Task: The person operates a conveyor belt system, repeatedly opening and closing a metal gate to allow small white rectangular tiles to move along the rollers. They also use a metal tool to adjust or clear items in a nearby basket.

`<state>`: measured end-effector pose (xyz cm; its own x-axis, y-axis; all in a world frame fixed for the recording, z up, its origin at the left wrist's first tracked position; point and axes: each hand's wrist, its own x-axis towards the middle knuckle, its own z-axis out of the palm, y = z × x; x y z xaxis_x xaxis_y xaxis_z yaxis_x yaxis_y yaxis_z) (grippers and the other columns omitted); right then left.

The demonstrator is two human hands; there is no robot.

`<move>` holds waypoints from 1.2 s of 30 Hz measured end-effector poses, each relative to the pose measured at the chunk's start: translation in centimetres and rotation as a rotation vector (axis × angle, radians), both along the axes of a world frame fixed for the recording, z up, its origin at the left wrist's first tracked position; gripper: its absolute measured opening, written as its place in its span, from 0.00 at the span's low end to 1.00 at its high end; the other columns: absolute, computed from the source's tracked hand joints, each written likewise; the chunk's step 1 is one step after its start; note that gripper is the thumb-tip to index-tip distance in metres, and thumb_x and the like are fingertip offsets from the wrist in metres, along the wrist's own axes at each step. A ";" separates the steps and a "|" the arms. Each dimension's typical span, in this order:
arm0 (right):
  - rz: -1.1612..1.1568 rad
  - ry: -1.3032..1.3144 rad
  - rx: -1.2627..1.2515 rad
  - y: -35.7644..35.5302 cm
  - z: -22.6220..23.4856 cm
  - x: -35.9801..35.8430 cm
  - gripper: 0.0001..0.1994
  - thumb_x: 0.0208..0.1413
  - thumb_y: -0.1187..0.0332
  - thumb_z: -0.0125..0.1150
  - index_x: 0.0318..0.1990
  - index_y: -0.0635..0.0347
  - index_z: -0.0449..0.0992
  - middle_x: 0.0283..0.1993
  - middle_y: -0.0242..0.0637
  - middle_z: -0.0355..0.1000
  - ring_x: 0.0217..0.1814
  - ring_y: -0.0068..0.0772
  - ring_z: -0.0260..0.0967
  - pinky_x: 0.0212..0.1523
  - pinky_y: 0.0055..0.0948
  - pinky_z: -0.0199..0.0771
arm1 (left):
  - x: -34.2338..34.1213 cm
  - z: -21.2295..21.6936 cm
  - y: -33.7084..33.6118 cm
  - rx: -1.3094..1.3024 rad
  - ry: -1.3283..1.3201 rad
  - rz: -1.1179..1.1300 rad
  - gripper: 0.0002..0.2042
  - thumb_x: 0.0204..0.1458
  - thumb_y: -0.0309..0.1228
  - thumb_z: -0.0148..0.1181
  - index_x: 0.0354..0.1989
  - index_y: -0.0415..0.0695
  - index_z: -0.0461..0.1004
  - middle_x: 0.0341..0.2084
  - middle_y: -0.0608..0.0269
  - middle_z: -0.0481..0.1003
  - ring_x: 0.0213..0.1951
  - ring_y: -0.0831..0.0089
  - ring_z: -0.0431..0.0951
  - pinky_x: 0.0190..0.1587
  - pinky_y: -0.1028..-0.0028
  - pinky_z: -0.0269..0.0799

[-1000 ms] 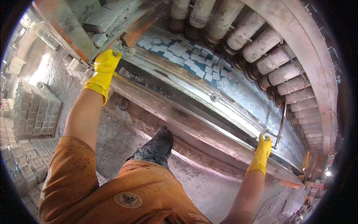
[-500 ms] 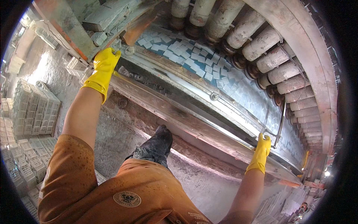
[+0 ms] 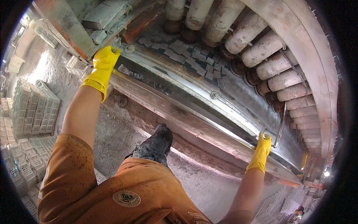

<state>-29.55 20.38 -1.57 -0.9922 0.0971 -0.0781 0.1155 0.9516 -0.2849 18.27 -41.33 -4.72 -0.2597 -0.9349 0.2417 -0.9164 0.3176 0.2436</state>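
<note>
My left hand, in a yellow rubber glove, is closed at the left end of a long metal rail on the machine. Its curled fingers hide what they grip. My right hand, gloved the same way, is closed at the rail's right end, beside a thin metal rod. What lies inside its fingers cannot be made out. Beyond the rail, many small pale flat pieces lie scattered on a dark bed under a row of thick rollers.
A curved pale beam arches past the rollers. Grey blocks rest on the frame at upper left. Stacks of white slotted crates stand on the floor at left. A trough with dark debris runs along the rail's near side.
Light on the bed and the pale pieces has dimmed strongly. The metal rod by my right hand has shifted slightly, and its side bar no longer shows plainly. Both hands stay nearly in place.
</note>
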 end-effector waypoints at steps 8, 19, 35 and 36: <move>0.003 -0.027 -0.024 -0.9 0.2 -1.4 0.32 0.60 0.44 0.63 0.66 0.53 0.72 0.55 0.42 0.80 0.37 0.43 0.82 0.28 0.39 0.82 | -1.4 1.0 -0.9 0.082 -0.031 0.041 0.26 0.56 0.56 0.62 0.49 0.46 0.82 0.45 0.51 0.83 0.50 0.50 0.82 0.52 0.57 0.75; 0.001 -0.048 -0.063 -1.9 0.3 -2.6 0.31 0.61 0.46 0.63 0.66 0.53 0.72 0.53 0.42 0.79 0.35 0.43 0.81 0.24 0.37 0.81 | -2.3 1.2 -2.2 0.097 -0.024 0.032 0.24 0.57 0.55 0.62 0.47 0.47 0.83 0.45 0.53 0.83 0.49 0.50 0.82 0.51 0.57 0.75; 0.037 -0.060 -0.044 -4.3 1.6 -4.1 0.32 0.61 0.46 0.62 0.64 0.60 0.72 0.57 0.46 0.77 0.42 0.47 0.80 0.24 0.39 0.83 | -4.5 3.2 -3.0 0.154 -0.056 0.042 0.25 0.58 0.55 0.59 0.50 0.47 0.82 0.48 0.49 0.82 0.52 0.46 0.80 0.54 0.53 0.73; 0.044 -0.064 -0.043 -4.6 1.7 -4.2 0.32 0.61 0.46 0.62 0.64 0.60 0.73 0.58 0.47 0.77 0.43 0.48 0.80 0.26 0.40 0.84 | -4.6 3.3 -3.1 0.144 -0.065 0.048 0.25 0.57 0.56 0.59 0.50 0.47 0.81 0.48 0.49 0.82 0.52 0.46 0.80 0.54 0.53 0.73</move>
<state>-33.78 15.78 0.15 -0.9882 0.0489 -0.1449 0.0934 0.9433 -0.3186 13.66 -44.40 -1.38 -0.2250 -0.9703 0.0883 -0.9448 0.2395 0.2237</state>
